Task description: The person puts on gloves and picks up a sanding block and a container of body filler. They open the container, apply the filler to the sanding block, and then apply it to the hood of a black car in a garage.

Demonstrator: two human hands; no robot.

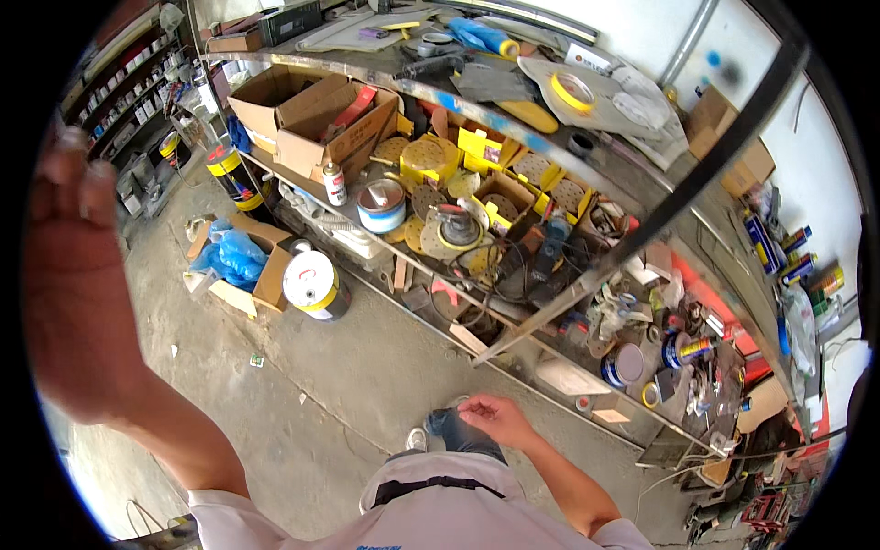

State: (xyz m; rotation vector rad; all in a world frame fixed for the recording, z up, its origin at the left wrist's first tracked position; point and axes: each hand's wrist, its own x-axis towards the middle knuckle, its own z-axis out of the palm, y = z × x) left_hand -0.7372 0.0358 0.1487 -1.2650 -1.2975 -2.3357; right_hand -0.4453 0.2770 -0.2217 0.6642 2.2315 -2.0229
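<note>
My left hand (78, 284) is raised close to the camera at the left edge, large and partly blurred. Its fingers point up, apart at the tips, and nothing shows in it. Low in front of my body hangs my right hand (495, 420), over my dark trouser leg. Its fingers are loosely bent, with nothing visible in them. Ahead of me stands a metal shelf rack (412, 275). Its lower shelf carries yellow boxes and round sanding discs (502, 209), a sander (454, 225), a blue-white tin (380, 206) and a spray can (334, 183).
A white-topped drum (316, 282) stands on the concrete floor beside a carton with blue plastic (234, 257). Cardboard boxes (335, 128) sit at the shelf's left end. A slanted dark metal post (660, 206) crosses the front. Masking tape (573, 92) lies on top.
</note>
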